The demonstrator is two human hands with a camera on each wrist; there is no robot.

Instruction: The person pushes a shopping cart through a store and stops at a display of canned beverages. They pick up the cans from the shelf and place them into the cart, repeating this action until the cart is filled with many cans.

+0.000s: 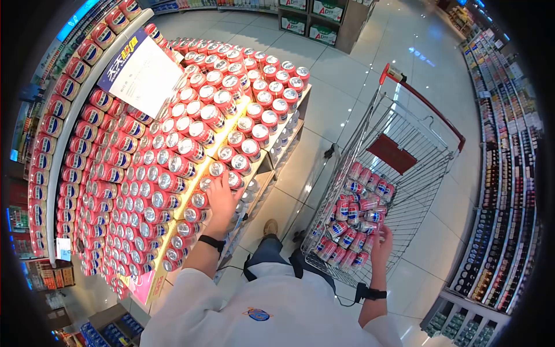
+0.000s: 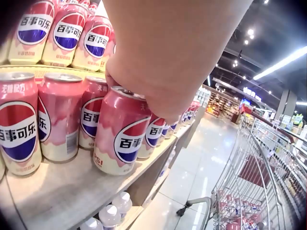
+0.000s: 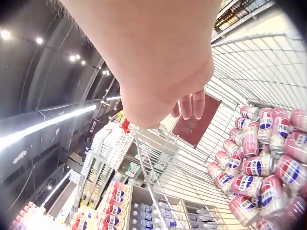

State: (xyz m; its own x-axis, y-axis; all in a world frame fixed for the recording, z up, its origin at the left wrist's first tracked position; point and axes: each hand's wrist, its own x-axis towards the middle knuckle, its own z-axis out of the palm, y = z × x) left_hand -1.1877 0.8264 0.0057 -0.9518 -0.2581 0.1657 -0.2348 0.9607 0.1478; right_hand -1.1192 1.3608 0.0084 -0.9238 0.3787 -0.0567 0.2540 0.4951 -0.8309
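Pink and cream Pepsi cans stand in stepped rows on a lit display at the left of the head view. My left hand (image 1: pixel 222 199) reaches down on the display's lower ledge, with fingers and thumb about the top of a soda can (image 1: pixel 234 179) at the edge. In the left wrist view, that soda can (image 2: pixel 120 139) stands slightly tilted under the hand, whose fingertips are hidden. My right hand (image 1: pixel 381 246) is over the near side of the shopping cart (image 1: pixel 422 173), beside a heap of cans (image 1: pixel 352 214). Its fingers (image 3: pixel 198 105) are loosely bent and hold nothing.
A white price sign (image 1: pixel 141 78) leans over the display. Bottles (image 2: pixel 110 215) stand on a shelf beneath the ledge. Tiled floor (image 1: pixel 295 179) runs between display and cart. Long stocked shelves (image 1: pixel 503 173) line the right side, and boxes (image 1: pixel 322 33) stand at the back.
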